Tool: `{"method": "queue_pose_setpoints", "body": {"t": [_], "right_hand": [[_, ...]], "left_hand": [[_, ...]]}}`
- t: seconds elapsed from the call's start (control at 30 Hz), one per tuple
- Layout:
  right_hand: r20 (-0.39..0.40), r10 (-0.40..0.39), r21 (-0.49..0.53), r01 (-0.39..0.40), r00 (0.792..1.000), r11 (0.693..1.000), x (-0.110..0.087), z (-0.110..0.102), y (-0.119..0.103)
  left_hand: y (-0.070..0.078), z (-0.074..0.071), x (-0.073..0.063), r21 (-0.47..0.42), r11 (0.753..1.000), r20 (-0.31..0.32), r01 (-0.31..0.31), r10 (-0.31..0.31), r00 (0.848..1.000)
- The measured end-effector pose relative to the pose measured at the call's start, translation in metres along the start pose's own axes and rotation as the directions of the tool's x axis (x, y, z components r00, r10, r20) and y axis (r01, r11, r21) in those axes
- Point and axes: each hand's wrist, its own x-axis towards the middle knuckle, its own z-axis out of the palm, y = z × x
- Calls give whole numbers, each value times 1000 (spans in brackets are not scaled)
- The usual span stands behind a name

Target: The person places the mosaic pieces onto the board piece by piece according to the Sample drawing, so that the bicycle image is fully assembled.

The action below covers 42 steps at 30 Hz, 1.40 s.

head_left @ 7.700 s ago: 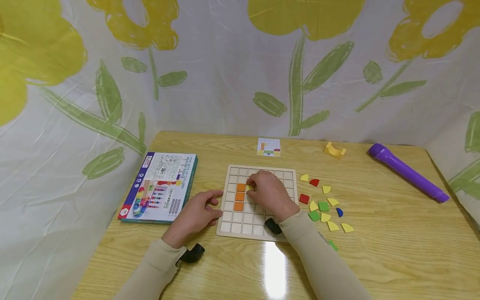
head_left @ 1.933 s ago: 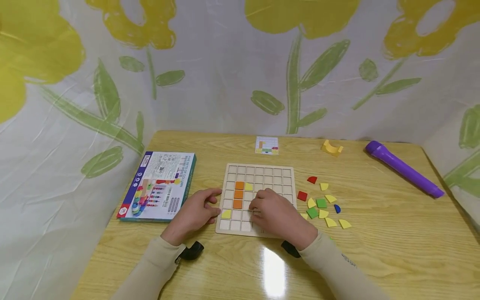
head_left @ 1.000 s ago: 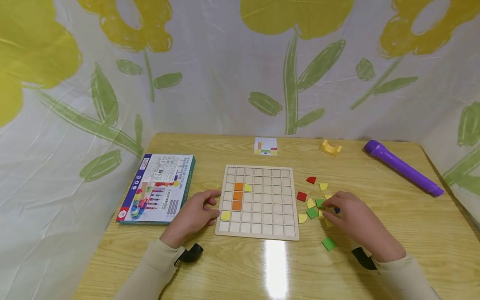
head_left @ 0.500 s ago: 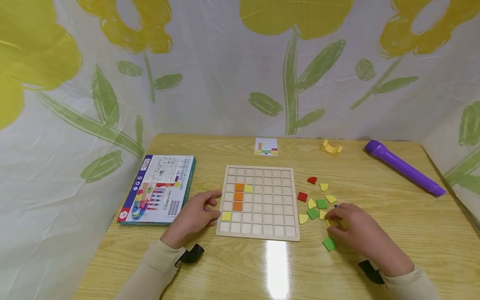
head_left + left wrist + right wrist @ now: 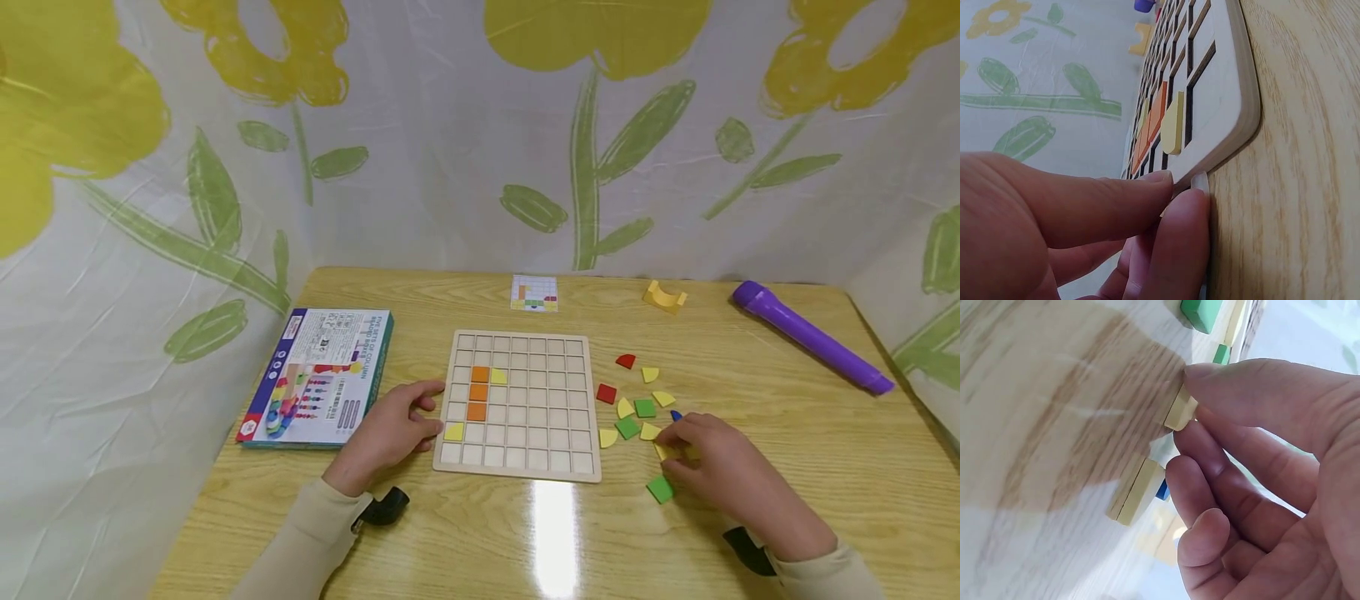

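The wooden grid board (image 5: 525,464) lies flat on the table. It carries three orange square tiles (image 5: 477,392) in a column and two yellow quarter-circle tiles (image 5: 453,432). At the board's left edge, my left hand (image 5: 386,429) holds the rim between thumb and finger (image 5: 1182,219). To the right of the board, my right hand (image 5: 716,458) pinches a yellow quarter-circle tile (image 5: 1180,411) at table level, its far side hidden by the fingers. Another yellow tile (image 5: 1138,492) and a partly covered blue tile (image 5: 676,415) sit close to those fingers.
Loose green (image 5: 660,489), red (image 5: 607,393) and yellow tiles (image 5: 663,399) are scattered right of the board. A pattern card (image 5: 535,293), a yellow arch block (image 5: 664,297) and a purple stick (image 5: 812,336) lie farther back. A boxed set (image 5: 318,379) is at left.
Two yellow tiles have come onto the board over the earlier frames. My right hand has moved from the board to the loose tiles at right. My left hand has stayed at the rim.
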Motion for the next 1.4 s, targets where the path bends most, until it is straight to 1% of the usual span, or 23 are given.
{"method": "queue_pose_setpoints", "body": {"t": [0.33,0.5,0.67,0.77,0.93,1.07,1.23,1.4], "right_hand": [[16,0,-14,0,1000,1000,3,1,-3],[13,-6,-24,6,1000,1000,5,1,-4],[-2,-15,-15,15,1000,1000,10,-3,-14],[-14,-47,-4,47,999,999,19,-4,-28],[-29,-117,-6,117,993,993,43,2,-58],[-31,-166,-11,166,986,986,63,14,-91],[-15,-201,-3,201,979,980,83,33,-132],[-21,-233,40,234,972,972,99,47,-162]], "left_hand": [[0,-1,0,26,1000,-5,-10,10,1000],[0,0,-1,18,1000,0,-13,13,1000],[0,0,-1,7,1000,2,-14,14,1000],[1,-1,-1,4,1000,-1,-10,10,1000],[2,-1,-1,-8,1000,2,2,-2,1000],[1,-2,-1,-11,1000,2,3,-3,1000],[0,-1,-1,-8,1000,3,-5,5,1000],[0,-1,-1,5,1000,-4,-2,2,1000]]}}
